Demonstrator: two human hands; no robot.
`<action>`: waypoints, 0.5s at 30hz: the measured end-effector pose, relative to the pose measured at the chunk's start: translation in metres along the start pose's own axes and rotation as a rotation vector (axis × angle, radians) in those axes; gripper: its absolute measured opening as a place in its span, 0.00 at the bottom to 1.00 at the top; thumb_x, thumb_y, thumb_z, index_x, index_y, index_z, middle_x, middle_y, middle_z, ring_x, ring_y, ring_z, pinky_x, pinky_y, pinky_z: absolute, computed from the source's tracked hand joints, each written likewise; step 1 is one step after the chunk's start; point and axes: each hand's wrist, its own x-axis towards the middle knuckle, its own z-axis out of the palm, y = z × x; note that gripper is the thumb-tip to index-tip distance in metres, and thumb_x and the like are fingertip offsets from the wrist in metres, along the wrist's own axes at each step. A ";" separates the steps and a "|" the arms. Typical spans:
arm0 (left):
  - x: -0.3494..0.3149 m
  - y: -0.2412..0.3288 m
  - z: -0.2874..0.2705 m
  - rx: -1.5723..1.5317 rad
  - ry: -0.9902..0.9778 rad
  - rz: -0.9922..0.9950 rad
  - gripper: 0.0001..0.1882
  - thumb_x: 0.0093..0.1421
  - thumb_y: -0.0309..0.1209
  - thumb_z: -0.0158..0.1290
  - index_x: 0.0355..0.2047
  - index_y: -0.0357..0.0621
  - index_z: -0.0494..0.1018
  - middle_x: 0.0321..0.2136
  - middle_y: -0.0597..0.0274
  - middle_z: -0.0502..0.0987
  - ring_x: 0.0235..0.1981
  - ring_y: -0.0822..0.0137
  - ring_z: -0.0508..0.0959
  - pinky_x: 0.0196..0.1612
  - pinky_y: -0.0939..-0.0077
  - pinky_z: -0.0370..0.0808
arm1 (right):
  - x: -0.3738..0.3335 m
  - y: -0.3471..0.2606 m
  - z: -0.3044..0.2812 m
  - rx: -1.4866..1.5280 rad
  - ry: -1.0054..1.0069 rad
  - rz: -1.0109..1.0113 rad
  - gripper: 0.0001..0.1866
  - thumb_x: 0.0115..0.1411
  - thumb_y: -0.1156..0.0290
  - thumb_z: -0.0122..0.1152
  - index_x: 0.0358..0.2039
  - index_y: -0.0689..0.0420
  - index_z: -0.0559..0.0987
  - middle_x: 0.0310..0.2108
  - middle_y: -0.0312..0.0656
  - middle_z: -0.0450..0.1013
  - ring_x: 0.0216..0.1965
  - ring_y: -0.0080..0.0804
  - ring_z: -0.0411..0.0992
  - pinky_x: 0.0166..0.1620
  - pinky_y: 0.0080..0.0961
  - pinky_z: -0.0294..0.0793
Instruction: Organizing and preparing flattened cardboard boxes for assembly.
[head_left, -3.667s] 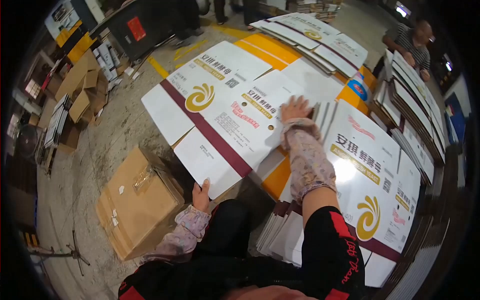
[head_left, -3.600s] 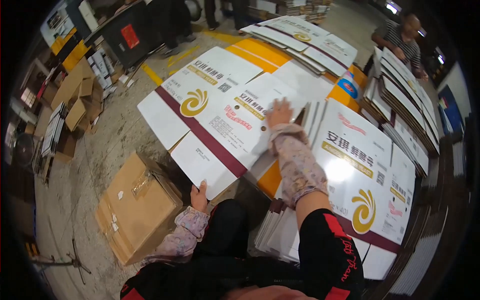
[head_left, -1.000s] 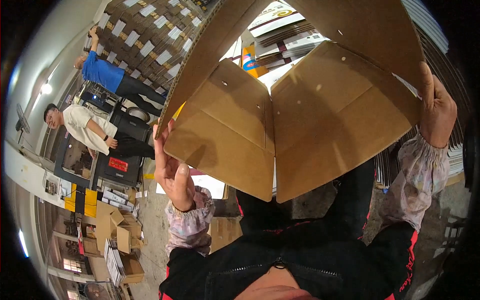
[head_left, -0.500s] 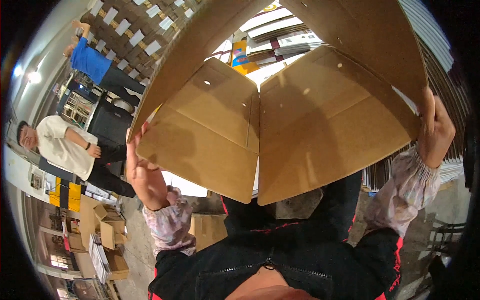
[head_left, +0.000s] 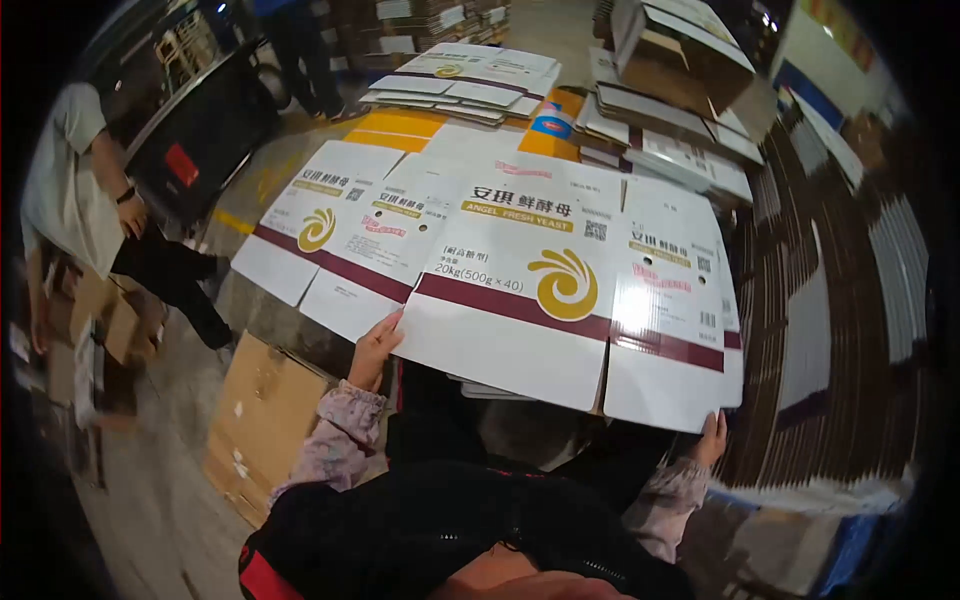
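Observation:
A flattened cardboard carton (head_left: 480, 345) lies spread in front of me, white printed side up, with a maroon band and gold swirl marks. Slots separate the flaps along its near edge. My left hand (head_left: 374, 352) is closed on that edge beside a slot, left of the middle. At the near right corner, my right hand (head_left: 712, 440) grips the same carton, thumb and fingers around the edge. The undersides of both grips are hidden by the board.
Behind the carton lie a stack of printed flat cartons (head_left: 470, 85) and another pile (head_left: 690, 150) with an open box (head_left: 680, 55) on top. Tall stacks of folded cardboard (head_left: 840, 330) stand at right. A brown box (head_left: 262, 420) sits on the floor; a person (head_left: 85, 180) stands at left.
The carton, spread open with its brown inside facing me, is now flat, printed side up, and lower. Both hands came down with it. My view has turned, and the person at left appears nearer.

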 end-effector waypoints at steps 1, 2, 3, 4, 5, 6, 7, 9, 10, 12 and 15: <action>-0.002 0.000 -0.004 0.330 -0.048 0.195 0.28 0.55 0.40 0.51 0.51 0.34 0.62 0.52 0.50 0.64 0.51 0.59 0.65 0.55 0.74 0.58 | 0.004 -0.010 -0.002 -0.063 -0.031 -0.070 0.19 0.55 0.73 0.54 0.46 0.67 0.70 0.42 0.44 0.70 0.41 0.29 0.67 0.47 0.24 0.65; -0.006 0.000 -0.005 0.663 -0.077 0.379 0.32 0.52 0.43 0.54 0.51 0.34 0.62 0.53 0.49 0.63 0.51 0.58 0.65 0.55 0.72 0.57 | 0.008 -0.036 -0.004 -0.158 -0.026 -0.168 0.17 0.55 0.74 0.54 0.45 0.68 0.71 0.40 0.44 0.70 0.40 0.29 0.67 0.46 0.24 0.66; -0.011 0.002 0.001 0.629 -0.027 0.376 0.32 0.52 0.43 0.54 0.51 0.34 0.62 0.53 0.49 0.63 0.51 0.58 0.65 0.55 0.72 0.57 | 0.011 -0.068 -0.006 -0.250 -0.022 -0.268 0.16 0.55 0.75 0.54 0.44 0.68 0.71 0.39 0.45 0.71 0.38 0.28 0.68 0.45 0.23 0.67; -0.016 0.011 0.011 0.852 -0.069 0.455 0.37 0.48 0.46 0.56 0.52 0.34 0.61 0.54 0.47 0.60 0.53 0.54 0.62 0.56 0.68 0.55 | 0.017 -0.099 -0.004 -0.165 0.029 -0.368 0.14 0.55 0.75 0.53 0.42 0.68 0.73 0.38 0.45 0.71 0.38 0.29 0.68 0.44 0.23 0.67; -0.018 0.010 0.015 1.083 -0.123 0.525 0.42 0.44 0.49 0.59 0.53 0.35 0.59 0.56 0.46 0.57 0.54 0.50 0.60 0.57 0.64 0.53 | 0.018 -0.124 0.000 -0.071 0.087 -0.459 0.13 0.55 0.75 0.53 0.40 0.68 0.74 0.37 0.45 0.72 0.37 0.29 0.68 0.43 0.24 0.67; -0.024 0.009 0.018 1.071 -0.147 0.473 0.46 0.41 0.51 0.60 0.55 0.37 0.58 0.58 0.45 0.52 0.55 0.47 0.57 0.58 0.61 0.51 | 0.018 -0.164 0.010 -0.063 0.070 -0.600 0.12 0.55 0.75 0.52 0.38 0.68 0.74 0.36 0.44 0.72 0.37 0.30 0.69 0.42 0.26 0.68; -0.029 0.006 0.020 1.056 -0.179 0.427 0.49 0.38 0.53 0.61 0.56 0.39 0.56 0.59 0.44 0.48 0.56 0.44 0.54 0.58 0.57 0.49 | 0.006 -0.210 0.027 -0.084 -0.025 -0.820 0.13 0.55 0.72 0.52 0.36 0.68 0.75 0.37 0.48 0.71 0.38 0.34 0.68 0.42 0.29 0.68; -0.032 -0.014 0.024 0.998 -0.274 0.390 0.51 0.38 0.54 0.60 0.59 0.46 0.51 0.61 0.46 0.43 0.57 0.41 0.51 0.58 0.54 0.49 | -0.031 -0.290 0.047 -0.055 -0.145 -0.925 0.18 0.58 0.69 0.46 0.44 0.68 0.71 0.42 0.53 0.69 0.43 0.38 0.69 0.47 0.35 0.68; -0.041 -0.011 0.036 1.037 -0.278 0.316 0.50 0.39 0.51 0.60 0.59 0.45 0.51 0.61 0.47 0.43 0.58 0.42 0.50 0.58 0.53 0.49 | -0.030 -0.322 0.042 -0.252 -0.100 -1.254 0.21 0.59 0.64 0.45 0.48 0.65 0.68 0.45 0.53 0.68 0.45 0.41 0.68 0.47 0.38 0.69; -0.065 0.000 0.068 1.083 -0.238 0.228 0.48 0.39 0.48 0.60 0.58 0.44 0.51 0.61 0.49 0.43 0.59 0.43 0.49 0.58 0.52 0.49 | -0.068 -0.381 0.061 -0.382 -0.098 -1.345 0.26 0.59 0.56 0.43 0.54 0.59 0.62 0.48 0.53 0.66 0.47 0.46 0.67 0.48 0.41 0.70; -0.072 -0.015 0.083 0.913 -0.054 0.664 0.43 0.43 0.39 0.59 0.57 0.43 0.53 0.59 0.49 0.49 0.58 0.46 0.53 0.57 0.54 0.55 | -0.118 -0.396 0.130 -0.264 -0.329 -1.295 0.29 0.59 0.53 0.44 0.55 0.57 0.60 0.49 0.52 0.65 0.48 0.46 0.66 0.46 0.40 0.72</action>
